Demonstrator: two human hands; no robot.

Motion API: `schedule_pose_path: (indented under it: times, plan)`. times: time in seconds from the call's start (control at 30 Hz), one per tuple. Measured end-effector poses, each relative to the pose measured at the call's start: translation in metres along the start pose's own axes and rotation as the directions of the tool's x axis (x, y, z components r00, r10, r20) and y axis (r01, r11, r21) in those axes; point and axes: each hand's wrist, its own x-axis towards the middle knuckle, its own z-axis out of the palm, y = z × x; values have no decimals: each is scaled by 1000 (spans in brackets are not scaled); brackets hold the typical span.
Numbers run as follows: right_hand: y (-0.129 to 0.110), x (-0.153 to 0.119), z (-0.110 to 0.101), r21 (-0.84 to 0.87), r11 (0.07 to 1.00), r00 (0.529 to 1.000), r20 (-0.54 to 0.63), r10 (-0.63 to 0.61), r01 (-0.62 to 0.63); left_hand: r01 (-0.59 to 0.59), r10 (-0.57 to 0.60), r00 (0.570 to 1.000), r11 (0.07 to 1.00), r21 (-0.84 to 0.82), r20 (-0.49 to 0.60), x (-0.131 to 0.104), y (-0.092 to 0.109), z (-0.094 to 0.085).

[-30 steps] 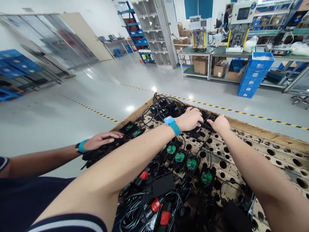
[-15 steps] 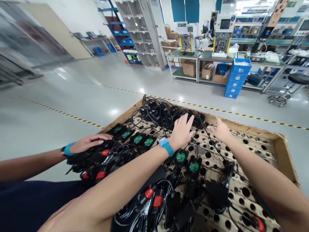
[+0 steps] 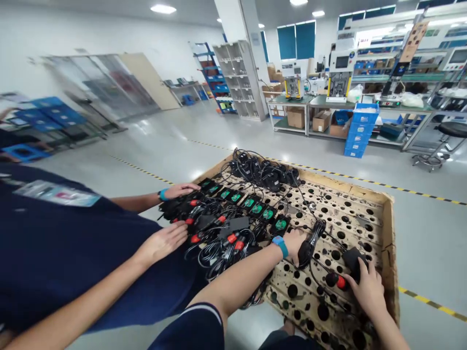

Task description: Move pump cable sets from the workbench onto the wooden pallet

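My left hand (image 3: 295,242), with a blue wristband, is closed around a coiled black cable (image 3: 305,249) on the perforated wooden tray (image 3: 389,228). At the tray's near right corner my right hand (image 3: 368,288) grips a black adapter block (image 3: 354,259). A red-tipped plug (image 3: 337,281) lies just left of that hand. Rows of black adapters with green labels (image 3: 257,209) and tangled cables with red plugs (image 3: 230,239) fill the tray's left half. Another heap of black adapters (image 3: 262,172) sits at the far edge.
A co-worker in a dark blue shirt (image 3: 54,243) stands close on my left, one hand (image 3: 165,241) at the cables and the other hand (image 3: 181,189) on the adapters. Stacked blue bins (image 3: 359,129), benches with machines and a stool (image 3: 438,146) stand beyond yellow floor tape.
Both my hands have pulled back from the far heap to the tray's near side; the left took a cable coil and the right an adapter block. The view rose and backed away.
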Motion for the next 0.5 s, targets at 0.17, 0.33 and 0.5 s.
schedule_pose_path:
  times: [0.17,0.33,0.5]
  plan:
    - [4,18,0,58,998,1000,-14,-24,25,7,1,984,999,44,-179,-11,9,3]
    - [13,34,-14,-17,1000,995,98,15,-14,-35,47,911,999,38,-410,-47,42,17]
    - [-18,98,-62,-15,999,997,62,-36,37,-143,146,844,989,47,-516,-63,62,70]
